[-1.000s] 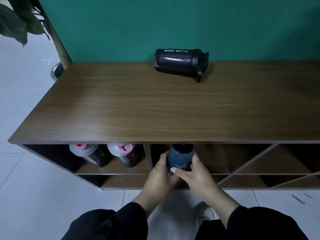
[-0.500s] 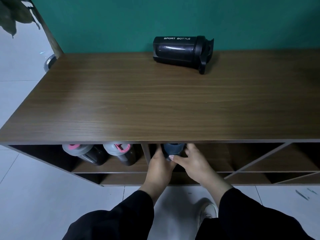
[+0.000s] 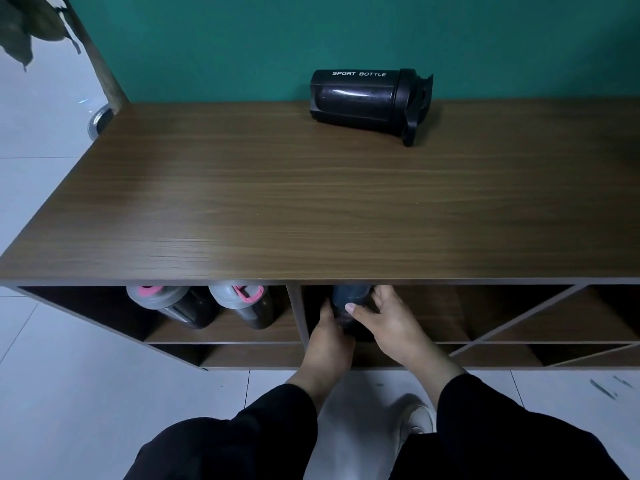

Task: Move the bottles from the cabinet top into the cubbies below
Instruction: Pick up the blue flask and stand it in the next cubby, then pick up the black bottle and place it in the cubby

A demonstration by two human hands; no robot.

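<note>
While both hands reached in under the front edge of the wooden cabinet top (image 3: 311, 202), a dark blue bottle (image 3: 349, 296) sat between them inside the upper middle cubby (image 3: 433, 317), just right of the upright divider (image 3: 298, 317). The left hand (image 3: 329, 337) pressed against the bottle's left side, its fingers hidden behind the bottle. The right hand (image 3: 388, 323) curled around the bottle's right side, thumb across the front, fingers wrapped narrowly on it. The overhanging front edge hid the bottle's upper part.

Four bottles showed in all. One black bottle (image 3: 367, 102), printed "SPORT BOTTLE", lay on its side near the back edge of the cabinet top, close to the green wall (image 3: 346, 36), its lid pointing right. Nothing else rested on the cabinet top.

Two dark bottles with grey and pink lids stood side by side in the upper left cubby (image 3: 104, 313), tilted with their lids toward the viewer: the first pink-lidded bottle (image 3: 173, 303) on the left, the second pink-lidded bottle (image 3: 246, 303) just beside the divider.

Cubbies farther right, split by diagonal boards (image 3: 519, 320), held nothing visible, as did the lower row. Black sleeves (image 3: 277, 427) covered both forearms. A plant's leaves (image 3: 24, 26) hung past the cabinet's back left corner, above a pale tiled floor (image 3: 69, 393). One white shoe (image 3: 419, 419) showed between the arms.
</note>
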